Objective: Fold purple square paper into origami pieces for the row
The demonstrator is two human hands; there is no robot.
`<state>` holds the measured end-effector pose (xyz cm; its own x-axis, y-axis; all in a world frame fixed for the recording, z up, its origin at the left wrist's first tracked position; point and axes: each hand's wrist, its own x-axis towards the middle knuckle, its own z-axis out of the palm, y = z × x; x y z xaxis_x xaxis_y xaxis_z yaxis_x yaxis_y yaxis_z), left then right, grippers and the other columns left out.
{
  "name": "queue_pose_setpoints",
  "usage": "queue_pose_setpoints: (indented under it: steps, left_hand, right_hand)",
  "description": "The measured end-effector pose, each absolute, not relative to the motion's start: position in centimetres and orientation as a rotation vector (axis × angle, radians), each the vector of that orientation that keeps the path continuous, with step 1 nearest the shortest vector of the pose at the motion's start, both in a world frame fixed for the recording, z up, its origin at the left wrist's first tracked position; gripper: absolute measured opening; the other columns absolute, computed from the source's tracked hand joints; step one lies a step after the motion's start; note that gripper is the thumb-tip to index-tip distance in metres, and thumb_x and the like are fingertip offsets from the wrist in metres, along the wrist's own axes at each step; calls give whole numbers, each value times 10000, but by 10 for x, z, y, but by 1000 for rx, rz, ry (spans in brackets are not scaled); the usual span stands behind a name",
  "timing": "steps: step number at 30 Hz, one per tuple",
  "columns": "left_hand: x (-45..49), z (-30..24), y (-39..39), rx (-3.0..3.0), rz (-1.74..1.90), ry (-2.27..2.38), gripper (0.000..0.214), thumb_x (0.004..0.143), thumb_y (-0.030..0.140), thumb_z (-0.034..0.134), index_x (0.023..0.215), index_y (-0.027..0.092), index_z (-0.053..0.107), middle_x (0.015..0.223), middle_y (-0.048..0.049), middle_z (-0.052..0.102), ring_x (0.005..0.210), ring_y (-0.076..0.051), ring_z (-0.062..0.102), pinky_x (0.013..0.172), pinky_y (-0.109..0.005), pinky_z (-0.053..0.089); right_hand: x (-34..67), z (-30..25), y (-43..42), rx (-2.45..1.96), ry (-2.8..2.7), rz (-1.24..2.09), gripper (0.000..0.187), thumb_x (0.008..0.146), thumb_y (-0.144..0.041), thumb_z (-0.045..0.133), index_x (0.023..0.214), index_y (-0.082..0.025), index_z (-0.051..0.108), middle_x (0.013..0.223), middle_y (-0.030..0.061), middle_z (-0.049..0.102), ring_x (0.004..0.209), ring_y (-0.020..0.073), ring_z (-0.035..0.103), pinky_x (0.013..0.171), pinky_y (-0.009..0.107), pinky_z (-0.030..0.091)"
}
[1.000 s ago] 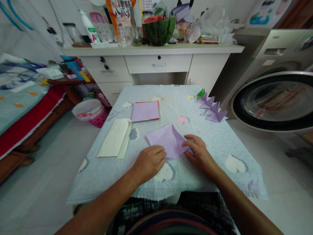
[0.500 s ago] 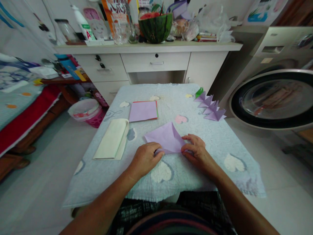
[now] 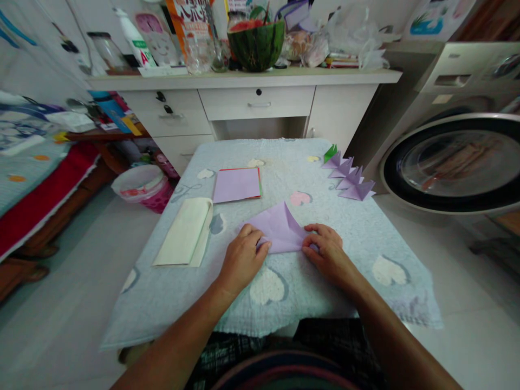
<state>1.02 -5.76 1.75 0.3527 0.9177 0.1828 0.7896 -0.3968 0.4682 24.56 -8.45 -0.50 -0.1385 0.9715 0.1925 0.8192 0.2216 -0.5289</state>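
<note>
A partly folded sheet of purple origami paper (image 3: 280,230) lies on the cloth-covered table in front of me, its peak pointing away. My left hand (image 3: 245,253) pinches its left lower edge, the fingers curled over the corner and hiding it. At the opposite side my right hand (image 3: 324,244) grips the right corner between thumb and fingers. Beyond the sheet rests a stack of square coloured paper (image 3: 238,184), purple on top with red and green edges showing. Toward the right back, several folded purple pieces (image 3: 350,176) stand in a row, with a green folded piece (image 3: 331,153) at the far end.
A folded pale-yellow paper (image 3: 184,233) lies left of my hands on the tablecloth (image 3: 325,303). Behind the table stands a white cabinet (image 3: 260,102) carrying a cut watermelon (image 3: 257,46), jars and bags. A washing machine (image 3: 455,157) is at right, a pink bin (image 3: 142,187) at left.
My left hand has shifted slightly up and over the paper's left corner, covering more of it. My right hand stays at the right corner with a small finger movement.
</note>
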Motion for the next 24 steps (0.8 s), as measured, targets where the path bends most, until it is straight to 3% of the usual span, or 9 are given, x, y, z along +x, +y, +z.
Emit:
queue_pose_setpoints:
  steps: [5, 12, 24]
  left_hand:
    - [12, 16, -54, 2325, 578, 1555, 149, 901, 199, 510, 763, 186, 567, 850, -32, 546, 856, -194, 570, 776, -315, 461]
    - [10, 15, -50, 2375, 477, 1588, 147, 856, 212, 590, 713, 188, 564, 790, -24, 526, 802, -196, 551, 767, -328, 453]
    - [10, 8, -52, 2367, 552, 1707, 131, 862, 212, 564, 737, 181, 589, 835, -55, 555, 856, -222, 541, 815, -371, 445]
  right_hand:
    - [245, -8, -85, -1630, -1980, 370, 70, 821, -220, 610, 767, -229, 654, 1179, 78, 610, 1126, 285, 503, 965, 538, 359]
    - [243, -11, -83, -1659, -1931, 324, 116, 831, -253, 588, 740, -222, 654, 1133, 80, 615, 1092, 274, 518, 946, 510, 371]
    - [242, -15, -81, -1686, -1911, 293, 106, 805, -255, 614, 710, -219, 645, 1117, 88, 611, 1065, 281, 525, 930, 512, 385]
